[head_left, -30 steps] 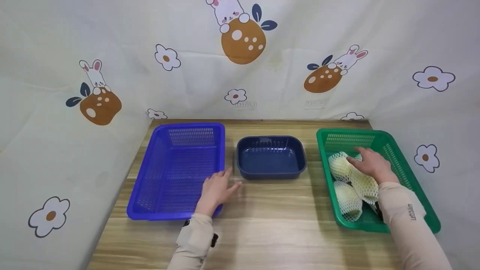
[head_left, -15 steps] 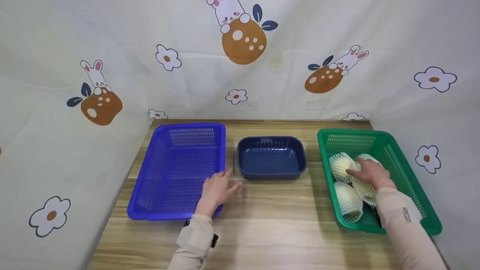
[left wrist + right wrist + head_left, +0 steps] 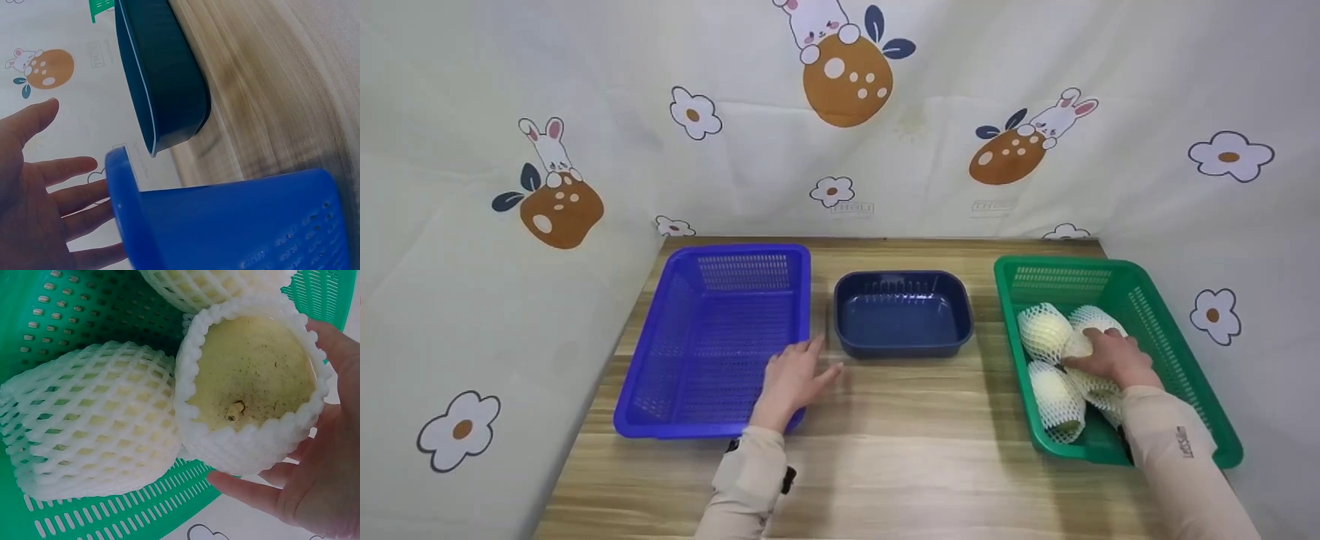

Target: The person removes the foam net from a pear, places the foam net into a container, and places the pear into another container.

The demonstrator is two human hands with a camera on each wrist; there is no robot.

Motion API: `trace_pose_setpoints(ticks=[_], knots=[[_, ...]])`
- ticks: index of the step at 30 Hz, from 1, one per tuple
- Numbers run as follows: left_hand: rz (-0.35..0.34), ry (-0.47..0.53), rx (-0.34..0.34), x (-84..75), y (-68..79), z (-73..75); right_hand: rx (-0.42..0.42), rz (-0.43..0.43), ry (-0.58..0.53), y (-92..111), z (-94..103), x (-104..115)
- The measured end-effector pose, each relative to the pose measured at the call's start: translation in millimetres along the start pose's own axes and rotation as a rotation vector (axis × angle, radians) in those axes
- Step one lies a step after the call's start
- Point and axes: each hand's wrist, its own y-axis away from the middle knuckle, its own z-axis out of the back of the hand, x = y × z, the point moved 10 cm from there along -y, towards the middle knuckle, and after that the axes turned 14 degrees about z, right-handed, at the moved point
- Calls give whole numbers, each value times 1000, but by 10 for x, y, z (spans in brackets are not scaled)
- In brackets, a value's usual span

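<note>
White foam netting wraps a pale yellow round fruit (image 3: 253,371), stem end bare, grasped by the person's right hand (image 3: 1114,356) inside the green perforated plastic basket (image 3: 1061,262), right side of the wood-grain table (image 3: 900,465). Thumb and fingers curve round the netting. Left hand (image 3: 795,379) grips nothing: fingers extended at the right rim of the blue perforated plastic basket (image 3: 690,432); contact with the rim cannot be told. Navy rectangular plastic dish (image 3: 900,349) stands between the two baskets. Writing: the beige right sleeve (image 3: 1185,465) carries dark lettering along the forearm, apparently "LetsSlim". Cream printed cloth (image 3: 922,187) behind the table bears two faint boxed marks, too blurred to read with certainty. Hidden or cut off: the right hand covers part of its fruit in the head view; the other netted fruits (image 3: 1045,334) around it overlap, one cropped at the top edge of the right wrist view. Left fingertips partly disappear behind the blue rim in the left wrist view, where both containers are cropped. Dark patch (image 3: 1123,446) beside the right cuff: nature unclear.
</note>
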Motion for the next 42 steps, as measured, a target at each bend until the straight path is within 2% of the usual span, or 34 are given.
trace_pose_setpoints(ticks=[10,18,29,35,42], knots=[[-2,6,-1,6,16,11,36,13,-45,-28,-79,40],[-2,-18,-6,12,18,8,13,6,-36,-53,-80,25],[1,-3,10,13,10,-19,-29,20,-40,5,-39,15],[5,-13,14,13,1,-25,-71,44,-18,37,76,42],[9,8,14,24,-1,-27,-170,118,14,47,378,233]])
